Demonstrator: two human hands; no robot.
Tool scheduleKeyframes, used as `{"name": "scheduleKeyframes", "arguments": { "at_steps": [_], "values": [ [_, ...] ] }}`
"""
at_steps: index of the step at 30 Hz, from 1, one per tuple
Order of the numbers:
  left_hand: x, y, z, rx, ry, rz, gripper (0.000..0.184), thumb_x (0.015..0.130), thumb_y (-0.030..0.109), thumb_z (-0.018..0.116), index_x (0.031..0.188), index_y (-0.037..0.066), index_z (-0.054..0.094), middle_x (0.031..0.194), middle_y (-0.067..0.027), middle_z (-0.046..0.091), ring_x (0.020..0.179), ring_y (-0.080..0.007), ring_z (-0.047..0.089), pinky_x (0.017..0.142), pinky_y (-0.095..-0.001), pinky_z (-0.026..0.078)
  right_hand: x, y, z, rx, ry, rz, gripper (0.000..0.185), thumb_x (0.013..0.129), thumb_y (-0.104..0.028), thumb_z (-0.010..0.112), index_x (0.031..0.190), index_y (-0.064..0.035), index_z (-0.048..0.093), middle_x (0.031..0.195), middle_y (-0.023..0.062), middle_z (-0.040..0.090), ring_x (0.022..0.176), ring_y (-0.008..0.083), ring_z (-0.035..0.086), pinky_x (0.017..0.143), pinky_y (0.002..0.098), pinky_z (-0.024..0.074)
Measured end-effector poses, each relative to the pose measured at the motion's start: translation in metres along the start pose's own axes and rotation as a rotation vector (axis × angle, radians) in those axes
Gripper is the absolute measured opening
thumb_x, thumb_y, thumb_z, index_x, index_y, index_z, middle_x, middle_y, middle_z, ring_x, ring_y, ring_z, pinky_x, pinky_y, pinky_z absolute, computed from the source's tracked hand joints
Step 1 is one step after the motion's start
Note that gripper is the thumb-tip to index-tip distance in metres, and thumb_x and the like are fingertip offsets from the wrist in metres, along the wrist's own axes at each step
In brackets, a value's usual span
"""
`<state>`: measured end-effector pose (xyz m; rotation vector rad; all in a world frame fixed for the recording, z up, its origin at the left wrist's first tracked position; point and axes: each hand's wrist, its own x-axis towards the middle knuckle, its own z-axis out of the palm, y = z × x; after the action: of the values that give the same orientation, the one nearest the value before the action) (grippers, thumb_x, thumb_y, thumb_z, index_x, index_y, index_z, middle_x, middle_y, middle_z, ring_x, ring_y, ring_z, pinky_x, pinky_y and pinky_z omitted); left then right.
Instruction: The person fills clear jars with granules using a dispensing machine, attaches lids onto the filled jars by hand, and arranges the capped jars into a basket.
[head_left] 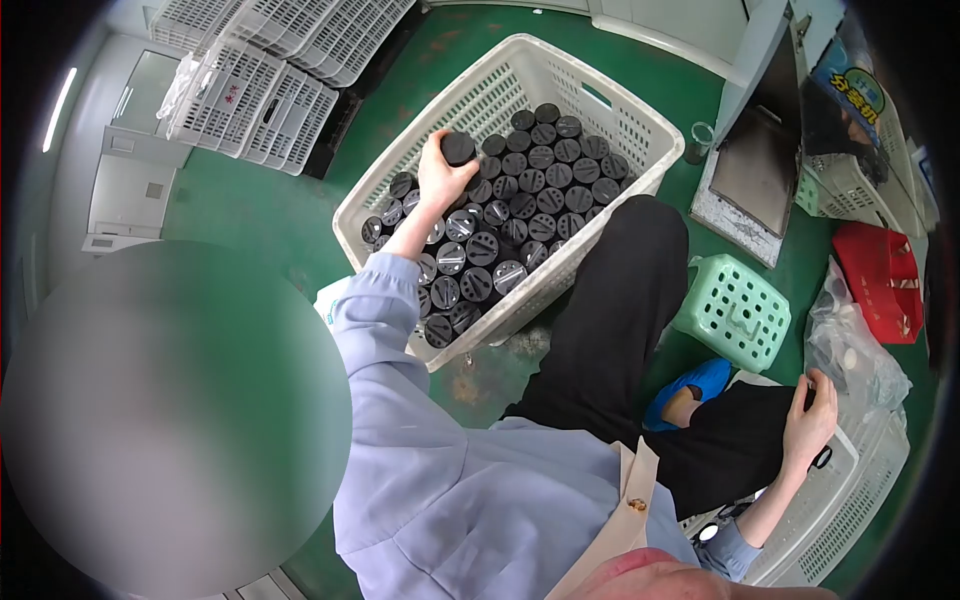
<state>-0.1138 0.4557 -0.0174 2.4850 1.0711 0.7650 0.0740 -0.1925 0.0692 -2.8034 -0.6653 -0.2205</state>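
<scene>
Clasping a black cylindrical container (459,149) between thumb and fingers, the left hand (440,178) overhangs the white crate (640,122); the right hand (812,425) shows no clear grip state.

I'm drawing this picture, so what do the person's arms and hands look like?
The left hand and right hand are bare, without gloves. The pale blue sleeves end before the wrists, and the left one looks loose and creased.

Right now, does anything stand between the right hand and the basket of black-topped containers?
Yes: in the head view, the mint-green stool, a black-trousered leg and the white basket's near wall lie between the right hand and the containers.
</scene>
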Motion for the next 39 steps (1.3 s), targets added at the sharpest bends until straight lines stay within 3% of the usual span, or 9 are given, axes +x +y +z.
{"name": "scheduleKeyframes", "arguments": {
  "at_steps": [3,15,23,26,29,33,35,38,39],
  "values": [
    [-0.001,-0.023,-0.001,0.189,-0.218,-0.066,0.072,0.070,0.031,0.082,0.134,0.013,0.056,0.122,-0.0168,0.068,0.114,-0.0352,0.067,0.099,-0.0447,0.053,-0.002,0.001,-0.001,-0.018,-0.028,0.012,0.016,0.097,-0.012,0.066,0.107,0.0000,0.068,0.101,0.0163,0.070,0.095,0.0362,0.067,0.083,0.0439,0.0515],
    [-0.005,-0.046,-0.015,0.694,-0.730,-0.036,0.071,0.071,0.037,0.086,0.135,0.021,0.060,0.126,-0.0085,0.070,0.123,-0.0275,0.065,0.100,-0.0486,0.050,-0.006,0.002,-0.001,-0.070,-0.028,-0.004,0.015,0.097,-0.013,0.065,0.106,-0.0001,0.068,0.100,0.0163,0.070,0.095,0.0361,0.067,0.083,0.0443,0.0512],
    [0.012,-0.064,-0.025,0.416,-0.934,0.124,0.055,0.066,0.018,0.079,0.120,0.010,0.070,0.115,-0.0205,0.072,0.111,-0.0372,0.068,0.091,-0.0473,0.056,-0.012,0.001,-0.001,-0.068,0.064,-0.034,0.014,0.094,-0.013,0.068,0.103,-0.0020,0.070,0.098,0.0171,0.071,0.094,0.0372,0.068,0.084,0.0465,0.0523],
    [0.017,-0.055,-0.032,0.454,-1.033,0.225,0.042,0.078,0.019,0.075,0.117,0.005,0.071,0.107,-0.0209,0.074,0.102,-0.0384,0.070,0.087,-0.0488,0.056,-0.013,-0.004,-0.005,-0.014,0.139,-0.031,0.011,0.083,-0.011,0.072,0.091,-0.0030,0.070,0.091,0.0166,0.070,0.086,0.0372,0.067,0.079,0.0484,0.0521],
    [0.027,-0.073,-0.035,0.413,-1.096,0.108,0.067,0.066,0.028,0.083,0.130,0.012,0.069,0.123,-0.0198,0.072,0.117,-0.0349,0.067,0.099,-0.0447,0.054,-0.015,-0.005,-0.019,0.113,0.197,-0.011,0.014,0.081,-0.014,0.076,0.088,-0.0043,0.070,0.092,0.0136,0.070,0.090,0.0341,0.066,0.083,0.0466,0.0516],
    [0.042,-0.055,-0.034,0.300,-0.800,0.120,0.078,0.065,0.037,0.082,0.134,0.004,0.067,0.128,-0.0229,0.069,0.121,-0.0354,0.066,0.109,-0.0400,0.049,-0.034,0.031,-0.015,0.460,0.610,0.207,0.008,0.088,-0.001,0.068,0.096,0.0014,0.068,0.091,0.0155,0.069,0.082,0.0315,0.069,0.074,0.0359,0.0532],
    [0.036,-0.022,-0.037,0.183,-0.650,0.158,0.072,0.068,0.035,0.082,0.131,0.004,0.068,0.126,-0.0225,0.070,0.120,-0.0354,0.067,0.108,-0.0403,0.050,-0.060,0.068,-0.003,0.462,0.698,0.363,0.007,0.093,-0.005,0.064,0.092,0.0019,0.066,0.079,0.0117,0.065,0.073,0.0201,0.064,0.070,0.0342,0.0505],
    [0.024,0.031,-0.039,0.006,-0.495,0.308,0.060,0.074,0.031,0.080,0.125,0.002,0.070,0.120,-0.0218,0.072,0.114,-0.0353,0.069,0.103,-0.0405,0.052,-0.127,0.132,0.038,0.423,0.706,0.576,0.011,0.095,-0.005,0.061,0.086,0.0020,0.062,0.067,0.0064,0.053,0.063,0.0120,0.050,0.059,0.0307,0.0416],
    [0.018,0.062,-0.045,-0.038,-0.486,0.352,0.056,0.076,0.029,0.080,0.123,0.001,0.071,0.118,-0.0214,0.072,0.112,-0.0351,0.069,0.101,-0.0405,0.053,-0.154,0.143,0.045,0.343,0.629,0.639,0.013,0.095,-0.008,0.062,0.086,0.0002,0.064,0.069,0.0088,0.059,0.062,0.0176,0.056,0.059,0.0363,0.0443]
  ]
}}
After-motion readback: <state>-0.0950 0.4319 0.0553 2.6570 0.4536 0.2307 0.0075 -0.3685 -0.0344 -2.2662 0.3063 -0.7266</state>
